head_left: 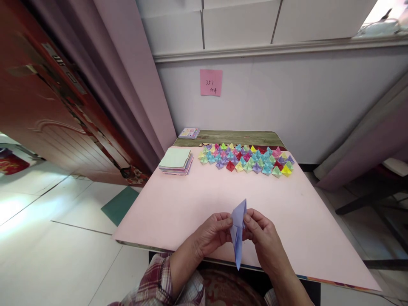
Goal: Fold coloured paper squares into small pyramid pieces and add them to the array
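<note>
A folded sheet of lavender origami paper (238,233) is held up over the front of the table, its long pointed shape tilted near upright. My left hand (215,231) pinches its left side, thumb on the front face. On the opposite side my right hand (261,231) grips the edge between thumb and fingers. Some fingertips of both hands are hidden behind the paper. Farther back, several rows of small folded paper pieces (245,159) in many colours stand on the table. At the back left lies a stack of square paper (175,160), pale green on top.
The pink-covered table (153,204) has its near edge close to my body. A small printed pack (189,133) lies at its back left corner. A pink note (211,83) is stuck to the wall. A dark green sheet (120,205) lies on the floor at left, near a red door (73,110).
</note>
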Demonstrator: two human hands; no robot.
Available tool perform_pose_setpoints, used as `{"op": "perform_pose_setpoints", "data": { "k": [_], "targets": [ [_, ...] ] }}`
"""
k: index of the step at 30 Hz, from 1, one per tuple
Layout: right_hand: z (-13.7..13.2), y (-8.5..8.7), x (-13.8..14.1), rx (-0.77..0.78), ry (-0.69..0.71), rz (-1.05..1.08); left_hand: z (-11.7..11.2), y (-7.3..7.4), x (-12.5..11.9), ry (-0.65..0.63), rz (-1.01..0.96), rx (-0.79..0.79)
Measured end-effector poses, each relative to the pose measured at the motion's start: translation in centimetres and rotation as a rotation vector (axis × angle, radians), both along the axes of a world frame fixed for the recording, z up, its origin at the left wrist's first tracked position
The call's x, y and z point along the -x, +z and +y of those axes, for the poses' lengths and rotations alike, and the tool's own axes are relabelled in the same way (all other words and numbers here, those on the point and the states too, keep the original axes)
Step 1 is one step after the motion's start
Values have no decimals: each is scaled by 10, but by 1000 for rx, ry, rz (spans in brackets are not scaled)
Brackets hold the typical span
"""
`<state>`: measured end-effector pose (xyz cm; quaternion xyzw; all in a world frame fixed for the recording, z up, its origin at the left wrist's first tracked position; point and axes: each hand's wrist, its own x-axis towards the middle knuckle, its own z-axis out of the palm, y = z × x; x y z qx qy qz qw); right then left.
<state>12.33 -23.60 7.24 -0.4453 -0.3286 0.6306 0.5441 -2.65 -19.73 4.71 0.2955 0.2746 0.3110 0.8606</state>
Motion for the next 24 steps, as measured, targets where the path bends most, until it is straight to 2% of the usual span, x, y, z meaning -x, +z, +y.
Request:
{"op": "perform_pose_setpoints", "data": {
  "k": [3, 13, 24],
  "targets": [
    [0, -2, 0, 2, 1, -1, 2, 0, 1, -27, -22, 28],
    [-1, -2, 2, 5, -6, 35, 5, 0, 3, 24, 16, 53],
    [-1, -6, 1, -6, 11, 47, 5, -3, 3, 18, 9, 63]
  ]
}}
